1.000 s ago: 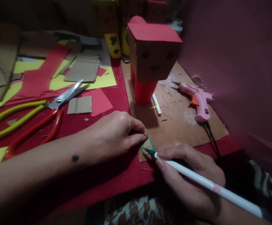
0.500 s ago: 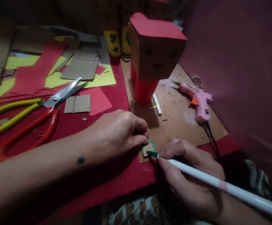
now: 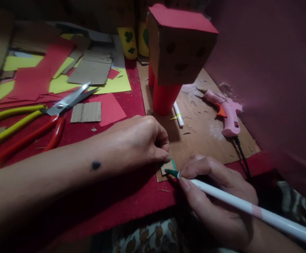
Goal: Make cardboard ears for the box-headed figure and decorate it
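My left hand (image 3: 138, 140) rests with curled fingers on the near corner of a brown cardboard sheet (image 3: 202, 140), pressing down a small piece with a green outline (image 3: 171, 164). My right hand (image 3: 216, 196) grips a white marker with a green tip (image 3: 237, 203); the tip touches the cardboard just below the green line. What exactly lies under the left fingertips is hidden.
A cardboard box figure with a red top and red tube legs (image 3: 180, 52) stands on the sheet. A pink glue gun (image 3: 225, 110) lies at right, a white stick (image 3: 178, 114) by the legs. Scissors (image 3: 37, 119) and paper scraps (image 3: 63, 73) cover the left.
The view has shifted slightly, so the figure sits higher in frame. My left fingers have slid over more of the green outline. The marker tip stays at about the same spot.
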{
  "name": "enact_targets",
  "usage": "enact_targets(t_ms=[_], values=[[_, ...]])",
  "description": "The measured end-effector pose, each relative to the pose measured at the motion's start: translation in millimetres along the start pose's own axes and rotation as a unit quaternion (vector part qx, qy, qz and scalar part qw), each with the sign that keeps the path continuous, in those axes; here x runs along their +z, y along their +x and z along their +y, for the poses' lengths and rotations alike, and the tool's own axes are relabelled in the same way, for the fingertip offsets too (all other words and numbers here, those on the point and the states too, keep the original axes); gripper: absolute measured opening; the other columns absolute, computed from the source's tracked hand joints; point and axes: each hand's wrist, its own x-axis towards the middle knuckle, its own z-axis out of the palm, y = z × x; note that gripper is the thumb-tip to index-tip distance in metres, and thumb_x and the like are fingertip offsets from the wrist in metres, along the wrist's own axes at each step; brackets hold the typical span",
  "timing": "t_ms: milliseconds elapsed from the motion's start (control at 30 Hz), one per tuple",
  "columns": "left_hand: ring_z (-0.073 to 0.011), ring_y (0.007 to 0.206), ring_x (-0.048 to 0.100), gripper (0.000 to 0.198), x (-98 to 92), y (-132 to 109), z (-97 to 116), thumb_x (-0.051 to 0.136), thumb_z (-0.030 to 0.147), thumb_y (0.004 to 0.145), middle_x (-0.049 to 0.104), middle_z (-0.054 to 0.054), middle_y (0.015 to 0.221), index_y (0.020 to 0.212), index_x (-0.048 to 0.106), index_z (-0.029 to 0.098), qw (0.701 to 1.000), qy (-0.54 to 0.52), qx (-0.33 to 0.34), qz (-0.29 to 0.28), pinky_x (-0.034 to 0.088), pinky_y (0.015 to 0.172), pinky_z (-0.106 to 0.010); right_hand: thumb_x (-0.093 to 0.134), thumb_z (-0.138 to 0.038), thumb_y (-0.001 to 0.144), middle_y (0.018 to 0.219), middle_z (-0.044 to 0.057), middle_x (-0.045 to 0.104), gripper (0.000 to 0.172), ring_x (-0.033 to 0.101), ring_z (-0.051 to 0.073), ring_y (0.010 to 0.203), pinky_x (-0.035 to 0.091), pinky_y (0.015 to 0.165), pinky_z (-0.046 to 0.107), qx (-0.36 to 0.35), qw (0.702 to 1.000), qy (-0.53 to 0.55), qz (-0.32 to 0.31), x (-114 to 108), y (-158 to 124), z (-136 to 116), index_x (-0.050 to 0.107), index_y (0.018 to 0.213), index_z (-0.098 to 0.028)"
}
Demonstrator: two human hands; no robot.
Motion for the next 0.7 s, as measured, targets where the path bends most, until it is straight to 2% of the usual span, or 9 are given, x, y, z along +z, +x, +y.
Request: enact_targets(t_ms=[100,267,400,600,700], values=[[-0.0081,0.042,0.050,0.012,-1.6,1.2,4.2,0.076,0.023,0.073,0.060,0.008,0.047,0.061,0.073,0.023,1.000,0.000,-0.023,-0.013,0.031,0.041,-0.019,0.061,-0.004,0.080,0.061,0.001,0.068,0.017,0.064,0.013,0.052,0.052,0.050,0.024,0.001,1.000,-0.004,-0.006,0.1,-0.1,0.5,0.062,0.074,-0.021],[-0.0078,0.041,0.048,0.014,-1.9,1.6,4.7,0.078,0.023,0.072,0.059,0.008,0.046,0.059,0.073,0.023,1.000,-0.005,-0.013,-0.006,0.030,0.040,-0.019,0.062,-0.006,0.081,0.061,-0.001,0.067,0.017,0.064,0.013,0.051,0.052,0.049,0.025,0.019,1.000,-0.003,-0.004,3.0,-1.8,1.2,0.062,0.075,-0.022],[-0.0087,0.043,0.048,0.012,-1.1,1.0,4.5,0.080,0.026,0.071,0.058,0.008,0.046,0.061,0.074,0.024,0.999,-0.005,-0.031,-0.005,0.030,0.042,-0.022,0.062,-0.008,0.081,0.060,0.000,0.067,0.016,0.064,0.014,0.050,0.050,0.047,0.025,0.016,1.000,-0.007,0.021,4.0,-2.3,0.5,0.062,0.074,-0.023],[-0.0084,0.042,0.047,0.012,-1.0,-0.6,4.4,0.079,0.020,0.072,0.057,0.009,0.045,0.061,0.074,0.024,1.000,-0.011,-0.024,0.003,0.029,0.041,-0.022,0.064,-0.006,0.081,0.062,0.001,0.069,0.016,0.066,0.013,0.053,0.051,0.048,0.024,0.003,1.000,-0.020,-0.018,3.3,-1.9,0.7,0.064,0.077,-0.021],[-0.0082,0.043,0.048,0.012,-1.0,-1.5,3.6,0.078,0.017,0.072,0.057,0.010,0.046,0.062,0.074,0.025,1.000,-0.007,-0.020,0.006,0.030,0.042,-0.021,0.063,-0.008,0.081,0.060,-0.001,0.067,0.016,0.063,0.014,0.051,0.053,0.052,0.027,0.002,1.000,-0.009,0.019,9.7,-4.6,6.0,0.063,0.076,-0.024]])
